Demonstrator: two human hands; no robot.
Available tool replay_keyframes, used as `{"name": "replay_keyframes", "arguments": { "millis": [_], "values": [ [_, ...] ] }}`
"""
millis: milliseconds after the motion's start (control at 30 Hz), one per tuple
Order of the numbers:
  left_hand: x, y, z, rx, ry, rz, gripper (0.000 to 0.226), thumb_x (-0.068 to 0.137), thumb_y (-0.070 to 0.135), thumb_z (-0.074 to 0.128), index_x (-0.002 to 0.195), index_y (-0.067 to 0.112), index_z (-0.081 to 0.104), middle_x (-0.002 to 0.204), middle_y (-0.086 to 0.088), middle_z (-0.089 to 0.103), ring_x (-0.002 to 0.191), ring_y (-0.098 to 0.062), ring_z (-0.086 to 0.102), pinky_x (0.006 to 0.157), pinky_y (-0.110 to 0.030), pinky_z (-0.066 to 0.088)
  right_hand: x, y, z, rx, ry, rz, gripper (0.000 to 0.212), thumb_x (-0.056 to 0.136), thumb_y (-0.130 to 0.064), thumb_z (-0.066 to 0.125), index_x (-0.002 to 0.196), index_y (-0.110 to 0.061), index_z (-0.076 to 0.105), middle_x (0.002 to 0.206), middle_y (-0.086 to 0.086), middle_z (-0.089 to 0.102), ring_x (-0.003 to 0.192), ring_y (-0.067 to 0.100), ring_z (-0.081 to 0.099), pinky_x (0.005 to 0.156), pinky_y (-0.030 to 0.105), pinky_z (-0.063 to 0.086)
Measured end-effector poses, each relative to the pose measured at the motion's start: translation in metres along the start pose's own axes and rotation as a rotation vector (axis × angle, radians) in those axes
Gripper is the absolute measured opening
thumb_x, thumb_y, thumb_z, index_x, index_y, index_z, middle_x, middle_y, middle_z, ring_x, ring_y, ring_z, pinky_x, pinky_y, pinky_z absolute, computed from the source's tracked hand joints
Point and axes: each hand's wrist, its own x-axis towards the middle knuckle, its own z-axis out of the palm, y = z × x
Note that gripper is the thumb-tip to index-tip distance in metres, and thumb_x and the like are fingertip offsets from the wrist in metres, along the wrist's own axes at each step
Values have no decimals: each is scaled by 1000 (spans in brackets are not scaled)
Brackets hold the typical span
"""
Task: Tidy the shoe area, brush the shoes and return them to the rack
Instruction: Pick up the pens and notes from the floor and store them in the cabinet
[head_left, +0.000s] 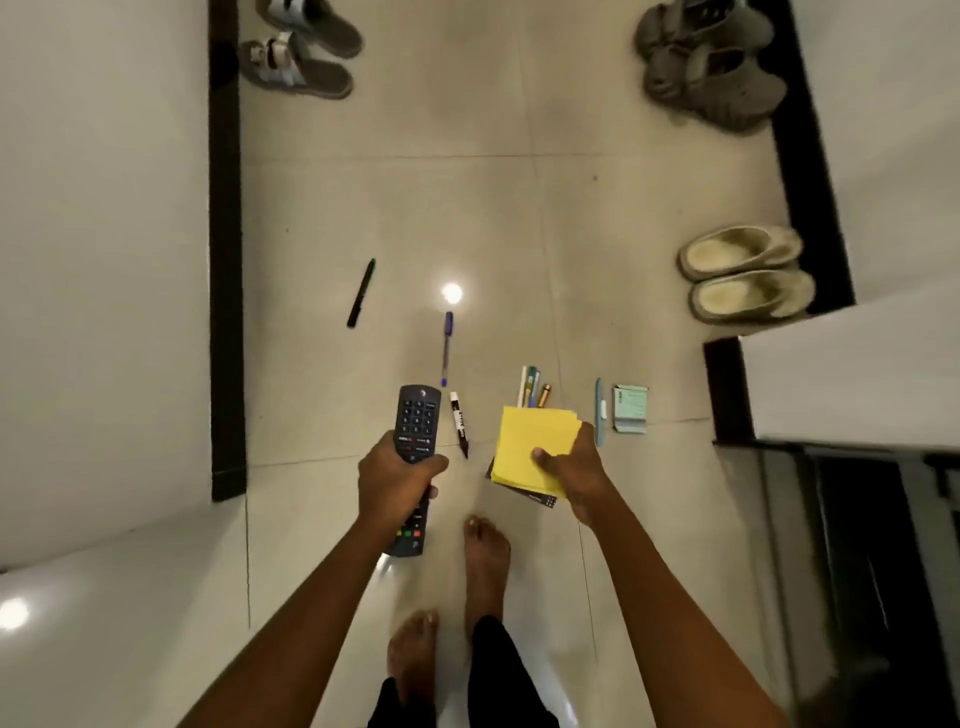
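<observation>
Left hand (397, 478): wrapped round the remote (418, 415), rigid, light, gripped mid-body.
Right hand (576, 473): pinches the yellow note pad (535, 447), floppy, thumb on top.
Beige slippers (748, 275), floor, right of frame: probably soft and light; I'd lift them by the heel rims.

The widest open floor (519, 218) is mid-frame, between the black pen (361, 293) on the left and the beige slippers (745, 273) against the right wall. A free lane runs up the top centre between the strapped sandals (304, 52) at upper left and the grey shoes (711, 62) at upper right.

Lower centre is cluttered. A blue pen (447, 348) and a marker (459, 423) lie just beside the remote (417, 415), which the left hand (397, 478) grips. A cluster of pens (527, 384) with a battery (544, 396) shows just above the yellow sticky notes (530, 447) held in the right hand (576, 475). A light-blue pen (599, 410) and a green notepad (630, 409) lie further right. Bare floor runs left of the remote to the dark skirting (226, 260).
</observation>
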Motion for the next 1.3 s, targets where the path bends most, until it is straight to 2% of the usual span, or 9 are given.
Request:
{"name": "replay_keyframes", "arguments": {
  "millis": [167,333,500,567,700,867,1067,1200,1300],
  "values": [
    [-60,6,21,146,-145,91,24,71,11,75,88,14,58,77,-2,65,47,-19,61,50,-25,49,-63,47,-35,214,129,30,66,83,3,65,135,-9,25,124,8,42,109,22,43,93,35,40],
    [-107,-12,34,255,-213,101,25,72,10,76,90,11,59,80,-8,65,51,-22,62,48,-25,49,-115,93,-51,416,205,77,69,81,6,66,136,-13,28,134,15,44,116,28,47,101,47,42],
    [-137,-35,62,384,-261,94,25,72,11,75,91,11,58,82,-13,67,52,-25,64,56,-31,52,-153,131,-76,629,266,54,78,80,10,63,140,-22,25,128,1,42,112,20,45,102,42,41],
    [-149,-39,76,415,-280,106,24,73,11,75,90,10,58,81,-13,67,53,-25,65,58,-33,53,-162,144,-89,671,273,20,75,80,12,63,137,-23,29,121,-5,42,109,19,45,100,41,41],
    [-184,-41,115,488,-348,163,24,72,12,74,91,10,60,81,-8,68,56,-24,67,62,-38,55,-185,180,-124,809,281,9,64,77,13,64,119,-26,37,117,-1,50,108,21,49,94,44,45],
    [-237,-42,164,434,-384,179,26,73,11,76,94,13,61,86,-13,69,61,-27,69,57,-35,55,-228,216,-177,937,211,14,62,80,13,62,119,-26,34,115,-2,48,102,19,50,63,32,51],
    [-307,-63,240,360,-510,145,27,73,7,76,95,15,62,89,-15,70,69,-30,71,53,-31,51,-275,275,-236,975,224,-57,55,80,13,61,110,-30,43,111,2,54,102,22,52,73,36,51],
    [-340,-90,284,353,-601,77,28,73,8,74,99,11,62,90,-14,71,74,-32,71,56,-31,51,-298,322,-259,1069,350,13,56,76,18,60,107,-25,43,106,6,53,94,19,52,76,35,47],
    [-356,-103,304,439,-679,84,32,73,9,74,103,11,62,89,-12,71,72,-29,72,54,-30,51,-311,346,-268,1102,455,89,58,74,18,60,113,-21,42,107,7,51,95,23,51,81,42,48]
  ]
}}
